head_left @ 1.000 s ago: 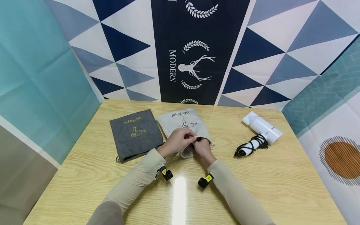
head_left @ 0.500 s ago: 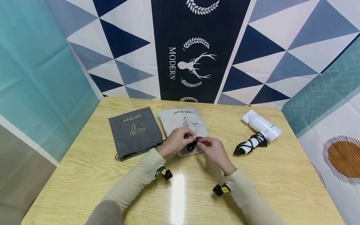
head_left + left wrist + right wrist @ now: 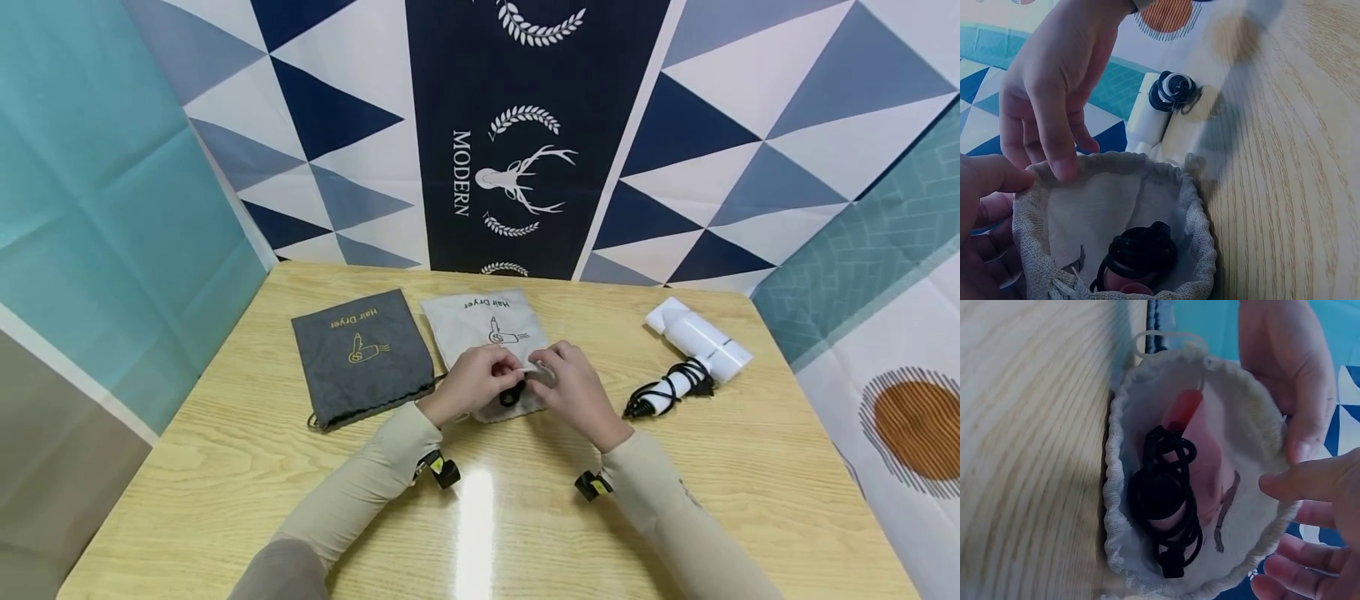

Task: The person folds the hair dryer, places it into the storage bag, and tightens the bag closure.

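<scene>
A light grey drawstring bag (image 3: pixel 480 321) printed "Hair Dryer" lies on the table, its mouth facing me. My left hand (image 3: pixel 471 379) pinches the upper rim of the mouth between thumb and fingers. Close beside it, my right hand (image 3: pixel 572 387) pinches the same rim farther right. Both wrist views look into the widened mouth. Inside lies a pink hair dryer (image 3: pixel 1205 465) with a coiled black cord (image 3: pixel 1157 494) around its handle; the bag hides the rest of it.
To the left lies a flat dark grey "Hair Dryer" drawstring bag (image 3: pixel 360 358). A white hair dryer (image 3: pixel 697 337), its black cord wound round the handle, rests on the table (image 3: pixel 375 517) at the right. Patterned cloth walls stand behind and at both sides.
My right hand was inside the bag's mouth one second ago. It came out to the right and now holds the rim. The left hand has stayed on the rim.
</scene>
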Tool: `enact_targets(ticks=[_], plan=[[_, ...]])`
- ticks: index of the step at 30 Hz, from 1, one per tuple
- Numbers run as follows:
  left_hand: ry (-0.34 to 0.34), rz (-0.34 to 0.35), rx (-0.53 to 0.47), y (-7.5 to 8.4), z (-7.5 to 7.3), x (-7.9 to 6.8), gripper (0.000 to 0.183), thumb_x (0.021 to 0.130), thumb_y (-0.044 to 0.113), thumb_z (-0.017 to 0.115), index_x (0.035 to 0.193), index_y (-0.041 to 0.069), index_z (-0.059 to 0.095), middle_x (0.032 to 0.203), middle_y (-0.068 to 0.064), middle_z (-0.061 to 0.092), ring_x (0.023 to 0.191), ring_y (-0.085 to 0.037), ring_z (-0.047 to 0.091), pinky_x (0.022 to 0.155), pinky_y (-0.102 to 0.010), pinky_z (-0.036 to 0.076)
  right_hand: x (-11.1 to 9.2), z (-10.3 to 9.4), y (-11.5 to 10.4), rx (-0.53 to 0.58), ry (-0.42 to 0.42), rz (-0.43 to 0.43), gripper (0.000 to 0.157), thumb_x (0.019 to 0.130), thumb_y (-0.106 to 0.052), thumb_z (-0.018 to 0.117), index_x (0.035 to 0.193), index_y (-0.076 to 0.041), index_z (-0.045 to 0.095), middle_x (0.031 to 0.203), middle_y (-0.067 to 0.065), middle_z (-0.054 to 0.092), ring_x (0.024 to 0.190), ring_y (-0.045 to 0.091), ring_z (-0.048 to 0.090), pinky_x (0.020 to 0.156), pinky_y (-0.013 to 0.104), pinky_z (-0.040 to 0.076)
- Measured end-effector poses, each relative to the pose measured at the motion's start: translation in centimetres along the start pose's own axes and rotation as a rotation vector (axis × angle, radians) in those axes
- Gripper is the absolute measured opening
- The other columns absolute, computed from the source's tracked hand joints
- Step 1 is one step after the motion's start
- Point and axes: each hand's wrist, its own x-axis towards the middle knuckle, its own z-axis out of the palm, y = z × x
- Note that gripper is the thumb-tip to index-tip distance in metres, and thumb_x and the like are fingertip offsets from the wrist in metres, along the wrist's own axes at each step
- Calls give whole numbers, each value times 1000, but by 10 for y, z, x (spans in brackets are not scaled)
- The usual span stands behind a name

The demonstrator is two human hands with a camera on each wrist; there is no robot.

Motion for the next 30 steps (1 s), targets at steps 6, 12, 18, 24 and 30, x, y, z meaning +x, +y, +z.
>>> enact_targets(ticks=[6, 12, 18, 24, 30], plan=[[2, 15, 22, -2, 2, 0, 10, 93, 17, 65, 90, 10, 70, 84, -2, 65, 73, -7, 57, 66, -16, 46, 4, 7, 1, -51, 19, -42, 12, 81, -9, 74, 93, -7, 73, 84, 5, 63, 76, 21, 56, 65, 35, 47], [38, 41, 154, 0, 4, 0, 9, 91, 20, 67, 90, 11, 68, 84, 1, 63, 73, -8, 56, 67, -19, 44, 7, 9, 1, -48, 78, -53, 6, 79, -7, 74, 85, -7, 74, 79, 5, 65, 73, 21, 58, 64, 35, 49], [86, 64, 262, 4, 2, -1, 7, 90, 21, 67, 89, 14, 67, 80, 2, 60, 71, -8, 51, 65, -21, 40, 7, 9, -2, -37, 109, -67, 7, 78, -5, 75, 84, -6, 74, 77, 6, 64, 71, 20, 57, 63, 35, 48], [101, 99, 229, 3, -1, -3, 6, 90, 17, 67, 87, 13, 67, 79, 2, 60, 69, -9, 51, 64, -22, 40, 8, 9, -3, -72, 93, -72, 8, 77, -5, 76, 83, -6, 71, 75, 5, 62, 67, 18, 55, 60, 33, 47], [103, 94, 341, 5, -5, -7, 2, 86, 13, 67, 87, 12, 67, 81, 3, 62, 69, -9, 56, 63, -24, 45, 9, 10, 0, -117, 133, -81, 10, 75, -4, 77, 81, -6, 69, 73, 6, 60, 67, 20, 55, 58, 34, 47]])
